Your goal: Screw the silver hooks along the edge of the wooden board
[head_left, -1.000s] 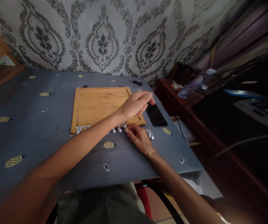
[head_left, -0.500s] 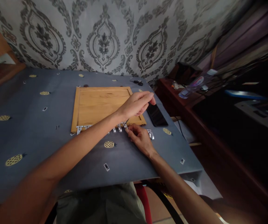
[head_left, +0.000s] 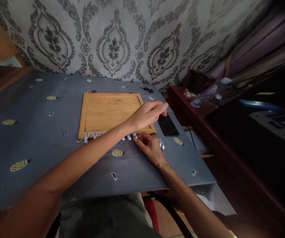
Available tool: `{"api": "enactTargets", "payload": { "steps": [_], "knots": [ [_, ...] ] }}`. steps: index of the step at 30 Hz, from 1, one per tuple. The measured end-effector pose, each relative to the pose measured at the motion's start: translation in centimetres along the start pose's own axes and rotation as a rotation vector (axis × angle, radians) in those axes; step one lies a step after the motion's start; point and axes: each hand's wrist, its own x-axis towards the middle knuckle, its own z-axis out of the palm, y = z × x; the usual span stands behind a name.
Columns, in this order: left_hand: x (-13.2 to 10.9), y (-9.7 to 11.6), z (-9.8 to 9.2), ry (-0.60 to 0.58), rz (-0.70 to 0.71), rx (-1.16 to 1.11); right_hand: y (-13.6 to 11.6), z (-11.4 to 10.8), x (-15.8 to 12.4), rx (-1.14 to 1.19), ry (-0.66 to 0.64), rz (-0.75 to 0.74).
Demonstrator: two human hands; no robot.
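Note:
A framed wooden panel lies flat on the cloth-covered table. Several small silvery metal fittings sit in a row along its near edge. My left hand is over the panel's near right corner, fingers curled closed; what they hold is hidden beneath the hand. Below it, my right hand pinches the rightmost metal fitting between thumb and forefinger at the panel's edge. Another silvery fitting lies just right of the right hand. My left forearm covers part of the row.
A black phone lies right of the panel, and keys lie behind it. Patterned fabric borders the table's back. On the right, a dark red surface carries a plastic bottle. A wooden shelf stands at left.
The view has shifted slightly. My left hand has turned a little, and the thin dark shaft that showed beneath it is now hidden. My right hand keeps its pinch on the fitting.

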Motion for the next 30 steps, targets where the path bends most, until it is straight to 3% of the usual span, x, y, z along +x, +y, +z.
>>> {"api": "enactTargets", "payload": {
  "steps": [10,21,30],
  "knots": [
    [-0.3,-0.4,-0.3,0.095,0.148,0.107,0.0,0.1,0.1,0.039,-0.012,0.019],
    [-0.6,0.1,-0.1,-0.016,0.016,0.023,-0.2,0.0,0.0,0.023,-0.020,0.005],
    [0.5,-0.2,-0.3,0.114,-0.036,-0.007,-0.2,-0.2,0.1,-0.071,-0.032,-0.032]
  ]
}}
